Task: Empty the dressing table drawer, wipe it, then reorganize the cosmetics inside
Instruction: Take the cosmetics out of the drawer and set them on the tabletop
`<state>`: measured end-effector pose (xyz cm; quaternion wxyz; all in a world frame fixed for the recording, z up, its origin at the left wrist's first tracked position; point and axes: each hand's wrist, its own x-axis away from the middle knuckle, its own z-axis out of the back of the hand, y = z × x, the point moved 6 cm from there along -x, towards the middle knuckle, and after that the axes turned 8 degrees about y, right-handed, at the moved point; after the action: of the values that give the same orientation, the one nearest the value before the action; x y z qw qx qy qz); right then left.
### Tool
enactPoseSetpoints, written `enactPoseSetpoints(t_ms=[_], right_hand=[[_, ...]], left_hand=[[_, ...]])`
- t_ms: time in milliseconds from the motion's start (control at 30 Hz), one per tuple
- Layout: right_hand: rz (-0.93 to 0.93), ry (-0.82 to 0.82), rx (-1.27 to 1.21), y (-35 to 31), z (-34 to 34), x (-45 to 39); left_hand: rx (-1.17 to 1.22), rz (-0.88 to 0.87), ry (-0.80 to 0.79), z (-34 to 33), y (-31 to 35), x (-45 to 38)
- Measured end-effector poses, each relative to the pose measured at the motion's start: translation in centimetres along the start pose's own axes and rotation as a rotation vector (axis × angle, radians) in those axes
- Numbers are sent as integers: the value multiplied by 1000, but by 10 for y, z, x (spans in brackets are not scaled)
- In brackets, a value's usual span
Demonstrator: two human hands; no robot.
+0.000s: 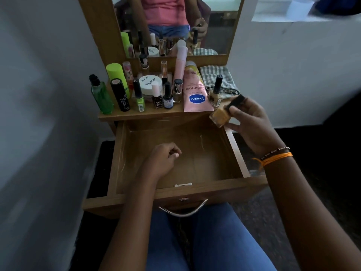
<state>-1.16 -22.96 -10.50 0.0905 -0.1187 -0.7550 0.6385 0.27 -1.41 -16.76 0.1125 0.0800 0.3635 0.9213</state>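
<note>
Drawer [121, 153] stood open, bare inside. Right hand [252, 124] pinched a tilted yellow polish bottle [219, 116] over its far right corner; left hand [164, 159] hung loosely curled, holding nothing. Risk: the fingertip hold might slip and the glass drop.

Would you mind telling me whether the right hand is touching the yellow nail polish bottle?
Touching. The head view shows the right hand pinching the yellow nail polish bottle, fingers on its cap and glass.
</note>
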Motion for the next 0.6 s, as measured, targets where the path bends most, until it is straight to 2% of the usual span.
enactPoseSetpoints(t_ms=[133, 233, 400, 600], right_hand=[[149, 252, 131, -16, 5, -21], [290, 380, 348, -28, 2, -35], [372, 424, 568, -28, -1, -56], [345, 412, 600, -18, 5, -62]], left_hand=[[1, -4, -8, -1, 0, -1], [6, -13, -13, -1, 0, -1], [-6, -13, -17, -2, -3, -5], [-10, 5, -23, -4, -4, -5]])
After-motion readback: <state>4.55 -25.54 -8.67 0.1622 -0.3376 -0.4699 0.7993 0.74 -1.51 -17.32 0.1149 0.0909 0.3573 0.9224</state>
